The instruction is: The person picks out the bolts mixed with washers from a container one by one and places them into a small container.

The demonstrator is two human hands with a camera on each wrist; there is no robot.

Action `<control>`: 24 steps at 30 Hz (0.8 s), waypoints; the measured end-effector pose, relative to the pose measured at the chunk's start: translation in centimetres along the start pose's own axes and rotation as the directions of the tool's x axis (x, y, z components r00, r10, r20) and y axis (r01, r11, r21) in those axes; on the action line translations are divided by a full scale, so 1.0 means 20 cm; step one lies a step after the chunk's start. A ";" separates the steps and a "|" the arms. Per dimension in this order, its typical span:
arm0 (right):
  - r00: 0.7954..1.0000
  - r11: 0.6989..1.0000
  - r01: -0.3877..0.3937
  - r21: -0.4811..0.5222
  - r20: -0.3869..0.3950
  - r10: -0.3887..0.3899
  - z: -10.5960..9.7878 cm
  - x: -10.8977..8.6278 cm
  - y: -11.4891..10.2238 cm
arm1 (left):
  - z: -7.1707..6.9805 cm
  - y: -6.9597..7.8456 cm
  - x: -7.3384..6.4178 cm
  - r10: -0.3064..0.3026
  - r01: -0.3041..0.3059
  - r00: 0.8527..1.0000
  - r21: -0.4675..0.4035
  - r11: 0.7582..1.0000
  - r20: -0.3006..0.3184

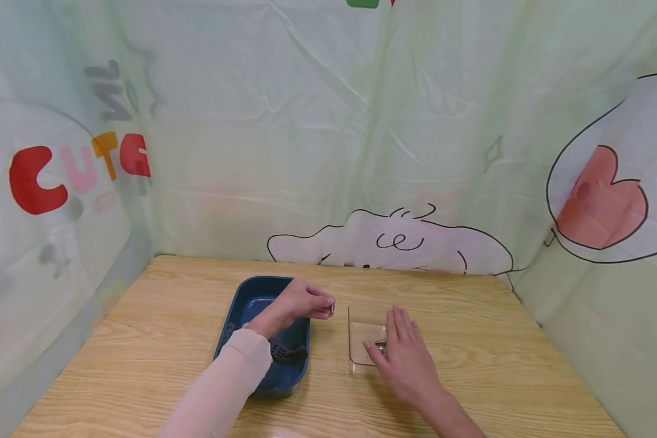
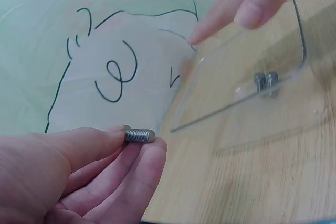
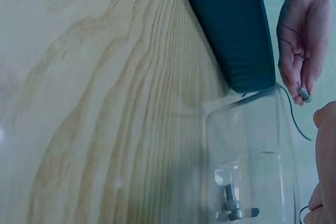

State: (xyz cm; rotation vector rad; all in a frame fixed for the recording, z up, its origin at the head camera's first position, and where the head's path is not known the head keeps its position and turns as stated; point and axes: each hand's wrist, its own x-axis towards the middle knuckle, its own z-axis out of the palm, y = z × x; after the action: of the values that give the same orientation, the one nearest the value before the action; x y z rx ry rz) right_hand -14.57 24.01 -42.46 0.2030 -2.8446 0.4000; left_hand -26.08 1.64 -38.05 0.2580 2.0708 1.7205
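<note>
My left hand (image 1: 301,299) pinches a short silver bolt (image 2: 140,135) between thumb and fingertips, its threaded end pointing out. The hand is raised beyond the right rim of a dark blue bin (image 1: 297,389), left of a clear plastic box (image 1: 350,340). Two more bolts (image 2: 266,81) lie inside that box, close together. At the box's right side is my right hand (image 1: 407,359), its fingers straight and the thumb spread over the near part of the box. The fingers partly hide the box's right wall in the head view.
A black perforated strap (image 1: 285,353) hangs by the left wrist, over the blue bin. Everything stands on a light wooden table (image 1: 482,365). A pale printed curtain (image 1: 317,152) rises behind the table's back edge and along both sides.
</note>
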 end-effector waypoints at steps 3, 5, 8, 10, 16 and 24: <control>1.000 1.000 -0.013 -0.012 0.002 0.013 0.00 -0.01 0.02 | 0.04 0.01 0.01 -0.002 0.002 1.000 -0.012 1.000 0.016; 1.000 1.000 -0.021 -0.020 0.000 0.021 0.00 -0.02 0.03 | 0.06 0.01 0.01 -0.001 0.002 1.000 -0.020 1.000 0.022; 0.999 0.999 -0.034 -0.029 -0.002 0.033 0.00 -0.02 0.05 | 0.09 0.02 0.02 0.000 0.001 1.000 -0.027 1.000 0.026; 0.999 0.999 -0.038 -0.034 -0.004 0.038 0.00 -0.02 0.06 | 0.11 0.02 0.02 -0.002 0.003 1.000 -0.022 1.000 0.029; 0.998 0.998 -0.056 -0.032 0.009 0.056 0.02 -0.03 0.08 | 0.16 0.02 0.03 0.008 -0.007 0.998 -0.026 1.000 0.057; 0.997 0.998 -0.068 -0.018 0.025 0.069 0.04 -0.04 0.08 | 0.24 0.03 0.05 -0.025 0.026 0.998 -0.004 1.000 0.059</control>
State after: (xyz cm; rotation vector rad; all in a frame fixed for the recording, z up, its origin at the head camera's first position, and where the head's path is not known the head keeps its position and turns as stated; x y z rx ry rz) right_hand -14.36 25.47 -43.81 0.1085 -2.8855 0.3899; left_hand -25.01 6.36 -38.42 0.2763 2.0197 1.6824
